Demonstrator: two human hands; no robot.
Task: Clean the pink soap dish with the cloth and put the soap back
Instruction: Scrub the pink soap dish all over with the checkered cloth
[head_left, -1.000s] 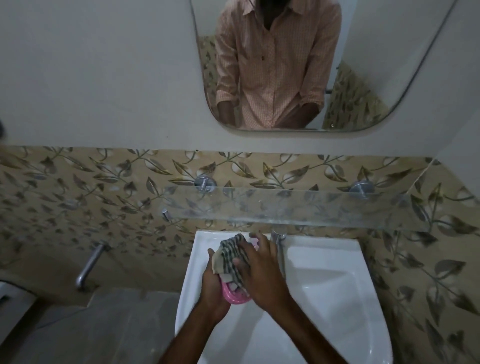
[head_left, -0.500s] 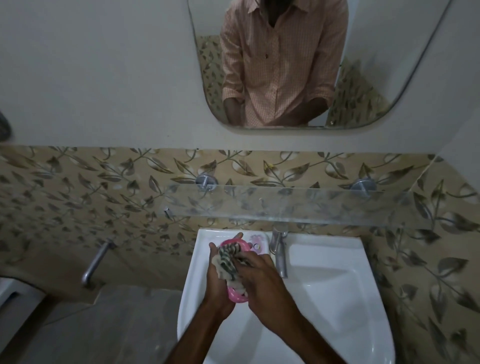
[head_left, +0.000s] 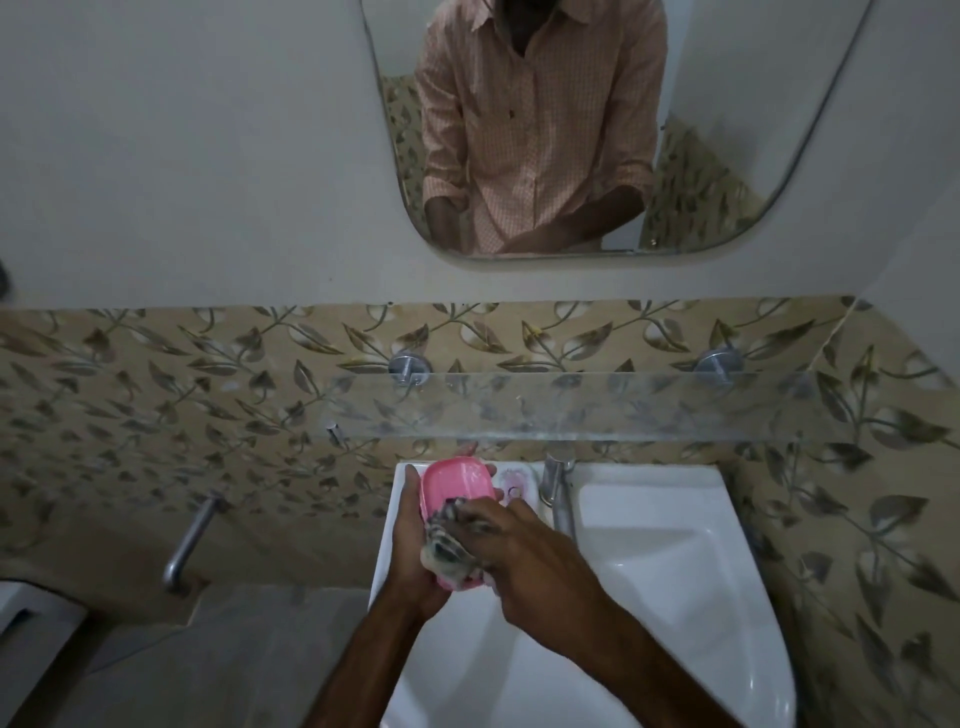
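I hold the pink soap dish (head_left: 457, 486) over the left part of the white sink (head_left: 675, 545). My left hand (head_left: 413, 551) cups it from the left and below, fingers curled round its far end. A bunched checked cloth (head_left: 447, 545) is pressed into the near half of the dish by my right hand (head_left: 519, 551). The far half of the dish shows bare and pale-smeared. A pinkish soap bar (head_left: 511, 480) lies on the sink ledge just right of the dish, beside the tap.
A chrome tap (head_left: 558, 493) stands on the sink ledge right of my hands. A glass shelf (head_left: 623, 408) juts out above the sink. A wall tap (head_left: 189, 540) sticks out at the left. A mirror (head_left: 571, 130) hangs above.
The cloth slid from the far end of the dish toward me, uncovering the dish's far half. My right hand drew back with it; my left hand kept its hold.
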